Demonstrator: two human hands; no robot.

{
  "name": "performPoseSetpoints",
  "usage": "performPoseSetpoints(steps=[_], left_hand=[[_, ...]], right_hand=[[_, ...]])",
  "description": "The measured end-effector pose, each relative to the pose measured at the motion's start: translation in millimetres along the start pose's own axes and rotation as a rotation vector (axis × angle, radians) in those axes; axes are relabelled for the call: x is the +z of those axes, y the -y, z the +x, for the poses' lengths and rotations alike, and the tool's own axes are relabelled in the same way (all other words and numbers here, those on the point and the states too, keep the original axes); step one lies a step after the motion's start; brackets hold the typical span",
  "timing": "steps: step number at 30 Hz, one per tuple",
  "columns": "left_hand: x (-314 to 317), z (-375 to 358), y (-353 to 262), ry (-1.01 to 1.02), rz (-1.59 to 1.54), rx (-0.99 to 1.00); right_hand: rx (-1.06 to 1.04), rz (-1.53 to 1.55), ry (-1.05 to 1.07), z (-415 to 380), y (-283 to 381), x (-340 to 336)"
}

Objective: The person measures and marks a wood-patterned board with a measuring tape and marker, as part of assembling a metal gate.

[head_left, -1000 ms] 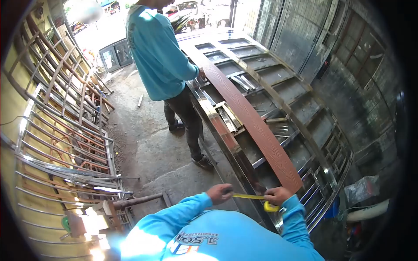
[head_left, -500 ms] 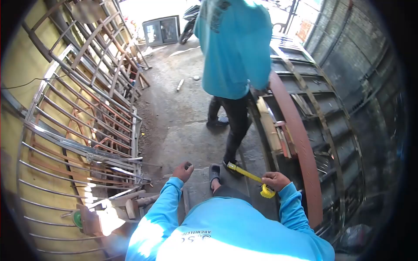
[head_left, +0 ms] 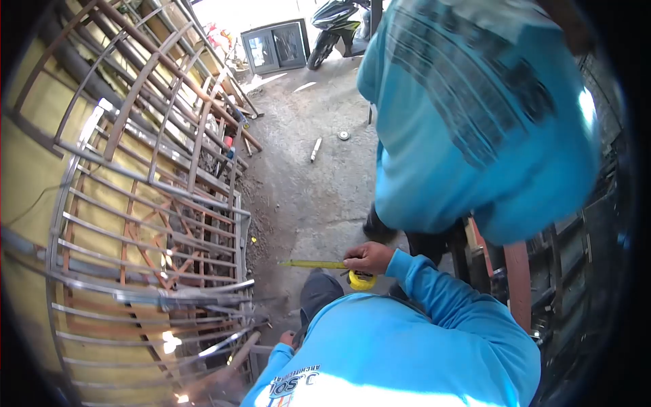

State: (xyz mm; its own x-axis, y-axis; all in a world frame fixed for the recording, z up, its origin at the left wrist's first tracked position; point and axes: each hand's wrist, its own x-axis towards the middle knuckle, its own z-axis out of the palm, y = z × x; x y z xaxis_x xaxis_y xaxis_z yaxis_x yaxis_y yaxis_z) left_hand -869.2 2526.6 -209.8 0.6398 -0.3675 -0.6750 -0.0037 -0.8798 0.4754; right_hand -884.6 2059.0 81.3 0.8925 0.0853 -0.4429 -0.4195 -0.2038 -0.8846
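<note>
In the head view, my right hand (head_left: pixel 368 258) is closed on a yellow tape measure (head_left: pixel 362 281) in front of my body. Its yellow blade (head_left: pixel 312 264) sticks out to the left, level above the floor, with the tip blurred. Down by my left thigh is my left hand (head_left: pixel 287 338). Only a small part of it shows beyond my sleeve, and its fingers are too hidden to read. Metal grille bars (head_left: pixel 183 292) stand just left of it.
A co-worker in a blue shirt (head_left: pixel 468 122) stands close at the right, partly covering a reddish-brown beam (head_left: pixel 517 285). Metal frames (head_left: pixel 156 129) lean along the left wall. A white tube (head_left: pixel 316 150) and a small disc (head_left: pixel 344 136) lie on the concrete floor; a motorcycle (head_left: pixel 332 30) is parked behind.
My right hand has swung left with the tape measure, its blade now pointing left. My left hand has dropped to my side. The co-worker has come closer, toward the right.
</note>
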Motion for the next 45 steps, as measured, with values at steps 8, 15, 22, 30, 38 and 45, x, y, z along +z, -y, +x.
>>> performPoseSetpoints(steps=[8, 15, 22, 30, 38, 45], left_hand=[[-143.5, 213.3, -67.6, -0.038, -0.006, 0.039], [-412.0, 473.6, -161.8, -0.286, 0.073, 0.213], [-506.1, 662.3, -340.9, -0.182, -0.311, 0.104], [-383.7, 778.0, -621.7, 0.23, 0.46, 0.623], [-254.6, 668.3, -970.4, 0.491, 0.386, 1.574], [-126.0, 624.8, -1164.1, 0.661, 0.305, 2.099]], right_hand=[[0.041, 0.055, -0.224, 237.0, 24.6, -114.1], [0.032, 0.21, -0.485, 316.9, 73.6, -229.7], [0.067, 0.364, -0.805, 334.1, 27.7, -325.5], [-0.053, 0.712, -1.157, 322.9, 4.8, -394.9], [-0.081, 0.744, -1.604, 293.5, 4.9, -420.3], [-0.088, 0.869, -2.084, 269.0, -15.1, -456.2]])
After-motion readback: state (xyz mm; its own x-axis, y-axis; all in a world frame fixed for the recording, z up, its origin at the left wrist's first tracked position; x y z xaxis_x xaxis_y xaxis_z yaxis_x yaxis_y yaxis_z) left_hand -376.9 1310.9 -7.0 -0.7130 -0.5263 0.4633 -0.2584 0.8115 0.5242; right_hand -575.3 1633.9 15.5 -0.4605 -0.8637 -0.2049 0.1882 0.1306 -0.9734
